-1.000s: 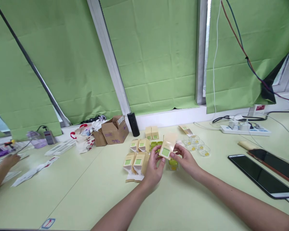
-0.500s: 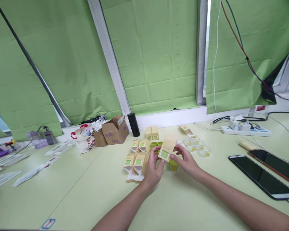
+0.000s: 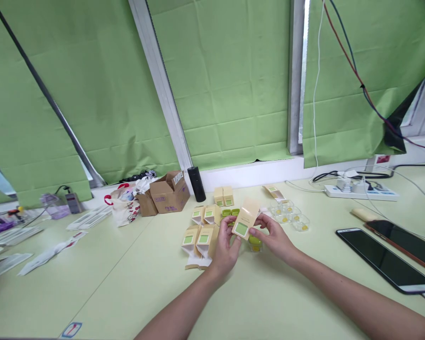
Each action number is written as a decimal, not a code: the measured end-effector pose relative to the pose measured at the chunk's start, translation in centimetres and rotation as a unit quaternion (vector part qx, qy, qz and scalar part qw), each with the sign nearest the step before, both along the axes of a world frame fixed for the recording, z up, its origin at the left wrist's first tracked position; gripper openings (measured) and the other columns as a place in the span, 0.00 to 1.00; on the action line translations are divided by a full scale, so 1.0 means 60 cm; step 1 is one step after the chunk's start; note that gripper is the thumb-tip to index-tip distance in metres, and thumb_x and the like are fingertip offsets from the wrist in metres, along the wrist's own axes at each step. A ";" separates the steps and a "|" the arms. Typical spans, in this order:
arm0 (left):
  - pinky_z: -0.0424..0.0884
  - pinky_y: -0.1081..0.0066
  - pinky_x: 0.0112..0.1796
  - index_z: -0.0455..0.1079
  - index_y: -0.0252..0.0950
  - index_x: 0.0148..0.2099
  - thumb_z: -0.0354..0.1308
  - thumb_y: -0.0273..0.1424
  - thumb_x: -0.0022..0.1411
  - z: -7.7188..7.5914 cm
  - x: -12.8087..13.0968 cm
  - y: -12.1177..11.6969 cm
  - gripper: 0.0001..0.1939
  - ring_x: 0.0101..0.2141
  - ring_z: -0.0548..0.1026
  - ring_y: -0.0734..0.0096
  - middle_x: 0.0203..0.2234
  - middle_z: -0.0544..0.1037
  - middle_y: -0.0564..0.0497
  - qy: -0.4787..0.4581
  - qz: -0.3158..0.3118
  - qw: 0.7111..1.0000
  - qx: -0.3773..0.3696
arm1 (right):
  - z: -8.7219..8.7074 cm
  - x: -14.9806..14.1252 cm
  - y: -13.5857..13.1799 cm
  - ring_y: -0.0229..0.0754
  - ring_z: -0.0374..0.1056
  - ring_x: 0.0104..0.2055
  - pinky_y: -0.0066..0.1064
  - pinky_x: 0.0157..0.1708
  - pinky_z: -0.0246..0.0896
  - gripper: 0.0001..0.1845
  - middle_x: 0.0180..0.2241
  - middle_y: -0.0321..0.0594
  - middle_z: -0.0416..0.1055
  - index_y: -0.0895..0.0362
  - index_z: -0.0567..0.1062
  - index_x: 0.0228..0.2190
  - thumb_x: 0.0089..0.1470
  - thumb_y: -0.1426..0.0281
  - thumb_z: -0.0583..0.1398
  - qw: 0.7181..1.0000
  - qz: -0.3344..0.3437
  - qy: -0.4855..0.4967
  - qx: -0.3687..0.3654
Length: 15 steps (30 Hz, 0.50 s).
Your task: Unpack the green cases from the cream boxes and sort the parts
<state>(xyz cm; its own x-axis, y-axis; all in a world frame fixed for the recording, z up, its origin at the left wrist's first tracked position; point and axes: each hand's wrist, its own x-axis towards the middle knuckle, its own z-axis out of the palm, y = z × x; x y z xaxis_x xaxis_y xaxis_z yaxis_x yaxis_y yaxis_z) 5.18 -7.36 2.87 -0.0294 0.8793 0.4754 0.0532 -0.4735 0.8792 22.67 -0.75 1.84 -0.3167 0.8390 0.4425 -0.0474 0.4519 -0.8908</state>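
Note:
Between both hands, above the table, is a beige cardboard box (image 3: pixel 247 217) with a green square near its lower end. My left hand (image 3: pixel 228 245) grips its left side, fingers behind and thumb at the lower edge. On the right side, my right hand (image 3: pixel 274 236) pinches it with the thumb in front. A green item in a clear plastic case (image 3: pixel 255 242) lies on the table below the held box, partly hidden. Several similar beige boxes (image 3: pixel 204 238) stand left of my left hand, some with flaps open. Green pieces (image 3: pixel 229 212) show behind the left fingers.
Several clear plastic cases (image 3: pixel 290 212) with yellow spots lie to the right. Behind stand two beige boxes (image 3: pixel 223 195), a black cylinder (image 3: pixel 197 184) and a brown carton (image 3: pixel 170 193). Two phones (image 3: pixel 384 257) and a white power strip (image 3: pixel 361 192) are at the right.
The held box has tilted slightly, and its upper part catches more light. Both hands keep their grip in nearly the same place.

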 end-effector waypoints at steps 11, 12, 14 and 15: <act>0.70 0.61 0.50 0.63 0.41 0.54 0.65 0.42 0.62 0.006 -0.002 0.000 0.23 0.50 0.73 0.57 0.49 0.72 0.45 -0.008 -0.006 1.000 -0.012 | -0.003 -0.001 0.002 0.51 0.74 0.46 0.40 0.47 0.69 0.28 0.40 0.45 0.79 0.55 0.76 0.41 0.47 0.48 0.71 0.997 0.025 0.029 -0.064; 0.70 0.61 0.50 0.63 0.42 0.54 0.65 0.42 0.62 0.006 -0.002 0.000 0.23 0.50 0.73 0.58 0.49 0.72 0.45 -0.008 -0.006 1.000 -0.013 | -0.002 -0.001 0.001 0.51 0.75 0.46 0.40 0.47 0.69 0.29 0.40 0.45 0.79 0.55 0.77 0.41 0.46 0.48 0.71 0.997 0.025 0.030 -0.064; 0.70 0.61 0.50 0.63 0.42 0.55 0.65 0.40 0.62 0.006 -0.002 0.001 0.23 0.50 0.73 0.58 0.49 0.72 0.45 -0.007 -0.007 1.000 -0.014 | -0.001 -0.001 0.000 0.51 0.75 0.45 0.40 0.46 0.69 0.29 0.41 0.45 0.79 0.55 0.77 0.41 0.46 0.47 0.71 0.997 0.025 0.032 -0.066; 0.70 0.61 0.50 0.63 0.42 0.55 0.65 0.40 0.62 0.006 -0.002 0.001 0.23 0.50 0.73 0.58 0.49 0.72 0.45 -0.007 -0.007 1.000 -0.015 | 0.000 -0.001 -0.001 0.51 0.75 0.45 0.40 0.46 0.69 0.29 0.41 0.46 0.79 0.55 0.77 0.41 0.46 0.47 0.72 0.997 0.025 0.034 -0.069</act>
